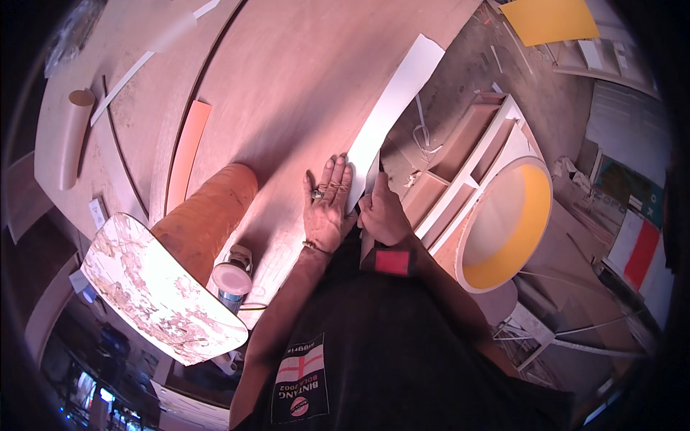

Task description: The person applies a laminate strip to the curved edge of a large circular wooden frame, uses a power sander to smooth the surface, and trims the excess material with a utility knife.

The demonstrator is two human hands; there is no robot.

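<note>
A long white strip [394, 100] lies along the right edge of the wooden table, its far end reaching toward the top of the view. My left hand [327, 208] rests flat at the strip's near end, fingers stretched out, with a ring on one finger. Just to the right, beyond the table edge, my right hand [386, 214] is closed with its knuckles up. A narrow greyish piece shows above and below its fingers. I cannot make out what that piece is.
On the table [280, 93] lie an orange strip [188, 154], a large orange roll [208, 215] and a brown tube [75, 136]. A stained white board [154, 287] and a can [233, 273] stand nearer. Right of me is a shelf frame [471, 169] with a yellow-lined round opening [535, 208].
</note>
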